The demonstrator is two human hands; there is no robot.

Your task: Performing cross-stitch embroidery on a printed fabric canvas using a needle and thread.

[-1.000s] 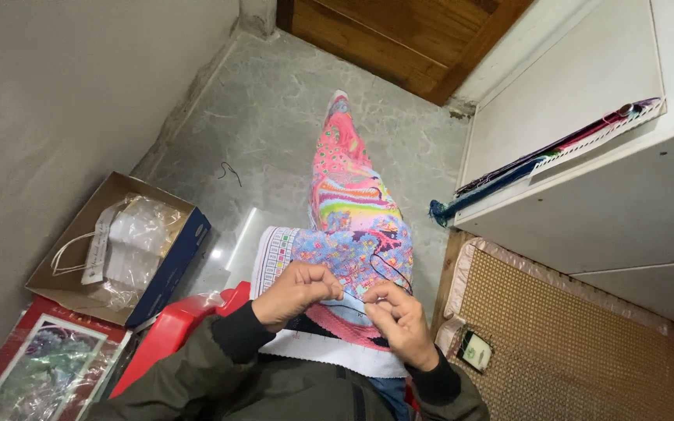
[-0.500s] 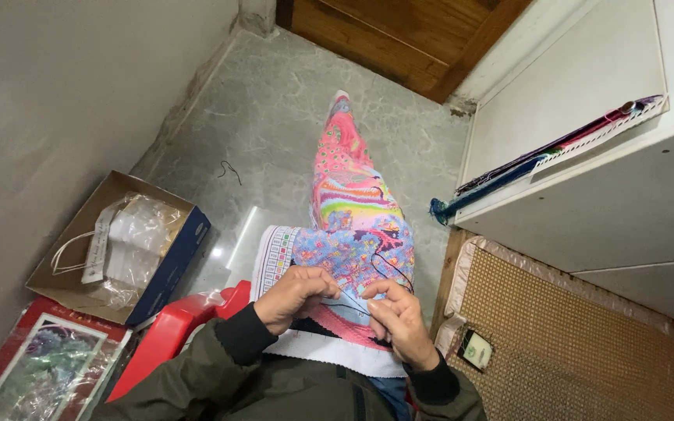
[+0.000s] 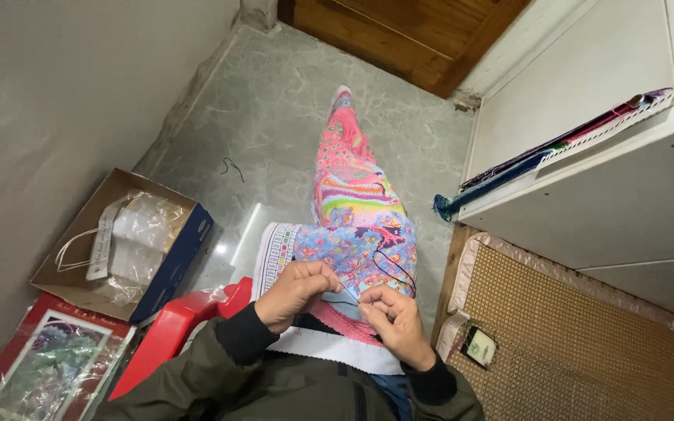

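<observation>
Plainly soft and light, the embroidered cloth (image 3: pixel 352 257) lies draped over the lap; the left hand (image 3: pixel 294 292) pinches its near edge; the right hand (image 3: pixel 391 316) pinches a thin dark thread (image 3: pixel 391 265); likely best held by the hem.

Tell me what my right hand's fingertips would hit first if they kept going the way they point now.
Probably the left hand. The right hand points its pinched fingertips leftward across the colourful embroidered cloth, with a dark thread looping above. Depth is unclear, so it may brush the cloth first.
</observation>
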